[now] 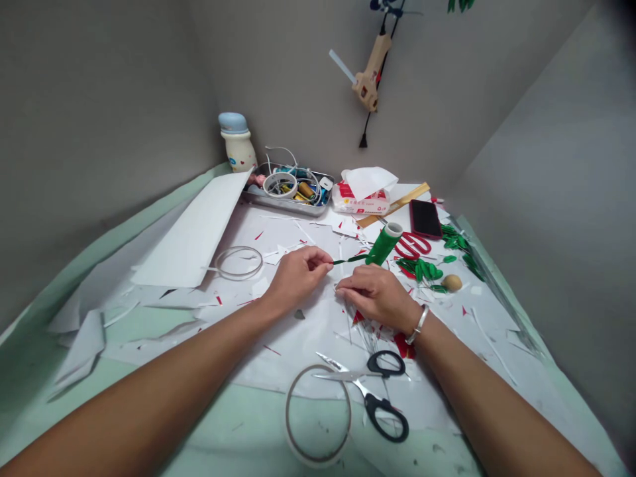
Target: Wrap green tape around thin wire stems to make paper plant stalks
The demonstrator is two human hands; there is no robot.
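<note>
My left hand (304,273) pinches one end of a thin dark green strip (356,258) between thumb and fingertips. The strip stretches right toward a spool of green thread (382,246), which leans on the papers; whether they are joined I cannot tell. Just in front of the spool is my right hand (380,295), fingers bent together in a pinch. What it holds, if anything, is too small to name. Beneath that hand lie thin wires (368,336) and red scraps. Black-handled scissors (370,391) lie partly open nearer to me, overlapping a tape roll (288,424).
At the back stand a cream bottle (239,151), a metal tray (298,207) of supplies and a tissue pack (360,201). Rightward are a phone (426,218), red-handled scissors (413,246), green leaf pieces (422,269) and a round ball (452,283). A glue gun (370,76) hangs on the wall.
</note>
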